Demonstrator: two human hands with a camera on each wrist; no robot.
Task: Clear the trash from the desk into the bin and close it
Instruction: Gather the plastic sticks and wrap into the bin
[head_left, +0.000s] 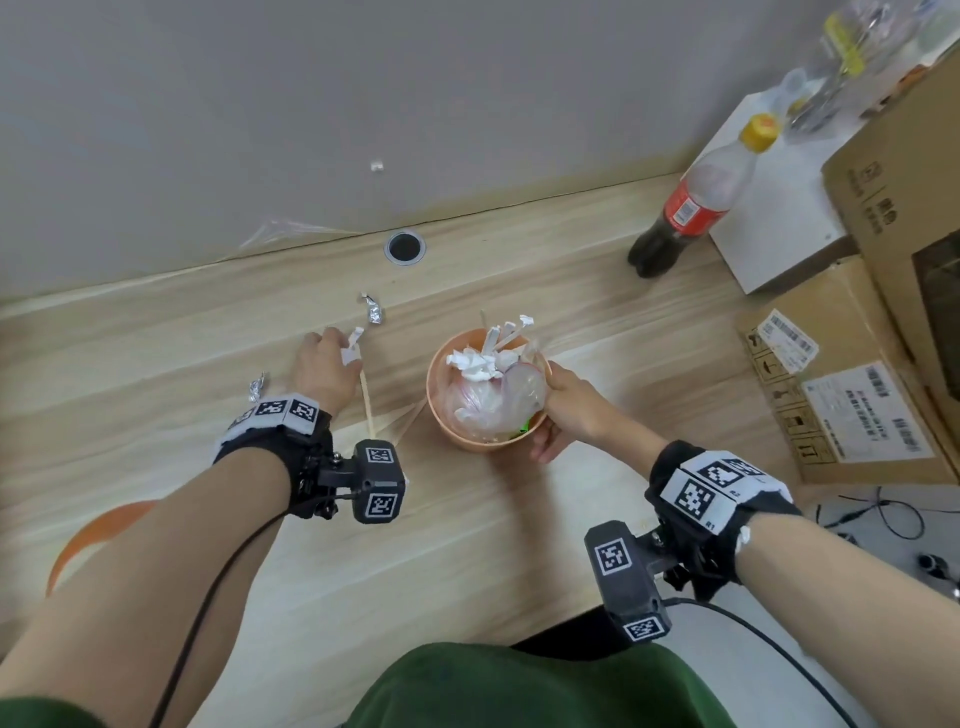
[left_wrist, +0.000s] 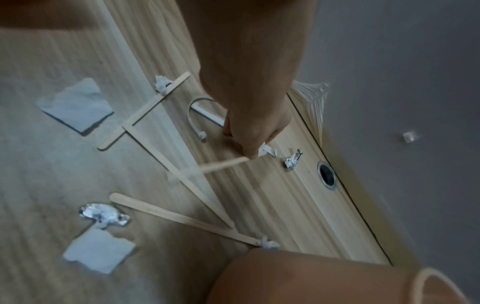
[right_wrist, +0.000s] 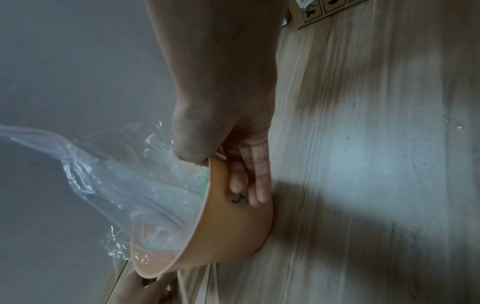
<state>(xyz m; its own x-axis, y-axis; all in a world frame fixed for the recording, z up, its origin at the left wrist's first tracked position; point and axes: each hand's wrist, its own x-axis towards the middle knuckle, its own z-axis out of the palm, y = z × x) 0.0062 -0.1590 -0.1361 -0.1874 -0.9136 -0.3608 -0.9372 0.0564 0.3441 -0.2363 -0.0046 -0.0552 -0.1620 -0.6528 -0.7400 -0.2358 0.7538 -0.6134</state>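
A small orange bin (head_left: 467, 439) stands mid-desk, stuffed with a clear plastic bag (head_left: 493, 402), crumpled paper and wooden sticks. My right hand (head_left: 550, 400) grips its right rim, thumb inside and fingers on the outer wall (right_wrist: 233, 226). To the left of the bin, my left hand (head_left: 343, 347) pinches a white paper scrap (left_wrist: 269, 151) together with a wooden stick (left_wrist: 223, 164). A foil ball (head_left: 375, 312) lies just beyond those fingers. More sticks (left_wrist: 197, 193), another foil ball (left_wrist: 103, 214), two paper squares (left_wrist: 76, 103) and a white cable tie (left_wrist: 194, 119) lie on the desk.
A cola bottle (head_left: 680, 208) stands at the back right beside a white box (head_left: 779, 208) and cardboard boxes (head_left: 852, 389). A cable hole (head_left: 404, 247) sits near the wall. An orange curved shape (head_left: 98, 535) shows by my left forearm.
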